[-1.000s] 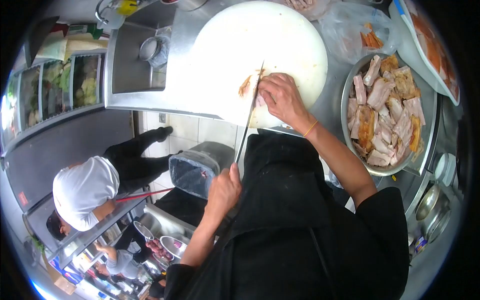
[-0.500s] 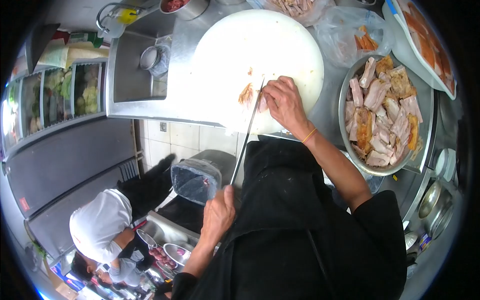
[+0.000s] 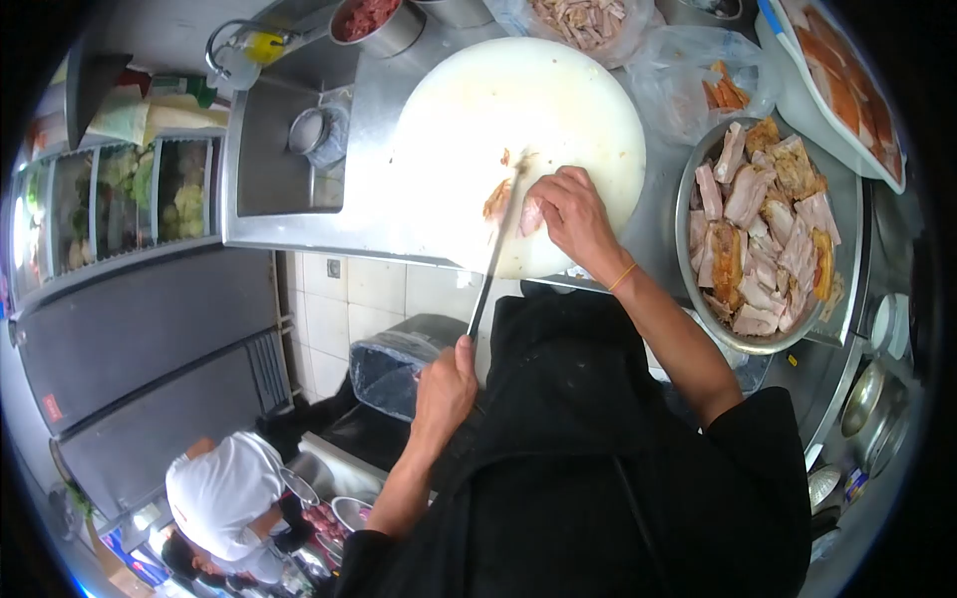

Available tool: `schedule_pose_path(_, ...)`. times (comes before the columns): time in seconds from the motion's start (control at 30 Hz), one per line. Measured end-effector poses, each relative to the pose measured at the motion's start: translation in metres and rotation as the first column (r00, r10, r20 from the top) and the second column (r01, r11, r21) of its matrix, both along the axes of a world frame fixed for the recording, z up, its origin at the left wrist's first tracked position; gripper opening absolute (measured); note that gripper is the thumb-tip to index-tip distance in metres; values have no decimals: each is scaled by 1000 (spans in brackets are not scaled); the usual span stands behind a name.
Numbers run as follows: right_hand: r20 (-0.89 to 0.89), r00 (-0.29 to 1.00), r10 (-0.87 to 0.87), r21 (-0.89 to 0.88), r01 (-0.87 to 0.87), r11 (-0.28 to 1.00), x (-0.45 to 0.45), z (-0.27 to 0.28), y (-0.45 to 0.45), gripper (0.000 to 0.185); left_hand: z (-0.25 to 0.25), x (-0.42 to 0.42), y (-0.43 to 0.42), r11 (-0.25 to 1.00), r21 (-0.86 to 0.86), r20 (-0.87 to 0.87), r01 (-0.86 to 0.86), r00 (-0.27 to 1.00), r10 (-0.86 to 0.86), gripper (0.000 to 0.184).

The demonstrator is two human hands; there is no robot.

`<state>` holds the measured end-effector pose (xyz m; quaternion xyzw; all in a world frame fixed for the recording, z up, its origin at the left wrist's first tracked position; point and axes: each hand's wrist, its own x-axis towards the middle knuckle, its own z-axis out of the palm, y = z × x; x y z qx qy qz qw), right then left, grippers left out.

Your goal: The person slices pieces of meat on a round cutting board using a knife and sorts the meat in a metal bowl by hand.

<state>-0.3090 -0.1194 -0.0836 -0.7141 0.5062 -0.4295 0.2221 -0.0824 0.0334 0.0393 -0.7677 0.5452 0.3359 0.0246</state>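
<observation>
In my left hand (image 3: 445,391) is the handle of a long knife (image 3: 495,254), fingers wrapped round it. The blade reaches over the round white cutting board (image 3: 588,110), its tip end beside a brown meat scrap (image 3: 496,199). My right hand (image 3: 575,217) rests on the board with bent fingers pressing a small pale piece of meat (image 3: 531,217), just right of the blade. Part of that piece is hidden under the fingers. Small brown crumbs lie near the knife tip.
To the right stands a metal bowl (image 3: 686,249) of cut roast pork. Behind the board are plastic bags (image 3: 663,75) of meat strips and orange pieces. A sink (image 3: 284,179) is at left; a lined bin (image 3: 384,384) stands below. Another person in white (image 3: 224,493) works at lower left.
The knife blade has shifted a little left of the pale meat and turned to show more of its flat side. My right hand stays on the meat. The whole view has tilted slightly.
</observation>
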Motion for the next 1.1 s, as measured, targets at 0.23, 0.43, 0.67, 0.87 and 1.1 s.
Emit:
schedule_pose_path(0.23, 53, 995, -79, -67, 83, 994, 3, 0, 1, 5, 24, -1, 12, 997, 69, -20, 26, 1000, -24, 57)
schedule_pose_path(0.43, 32, 997, -73, -95, 76, 993, 3, 1, -1, 5, 42, 6, 34, 995, 85, -4, 51, 999, -51, 54)
schedule_pose_path(0.67, 6, 1000, -21, -35, 21, 999, 2, -1, -3, 8, -4, -5, 2, 995, 14, -15, 97, 995, -97, 54)
schedule_pose_path(0.87, 86, 992, -92, 6, 92, 996, -3, 0, 2, 12, 11, 3, -7, 999, -17, -35, -30, 999, 30, 59)
schedule_pose_path(1.1, 69, 989, -132, -12, 133, 991, -2, -1, 4, 11, 19, 1, 13, 996, 74, 23, 43, 999, -45, 59)
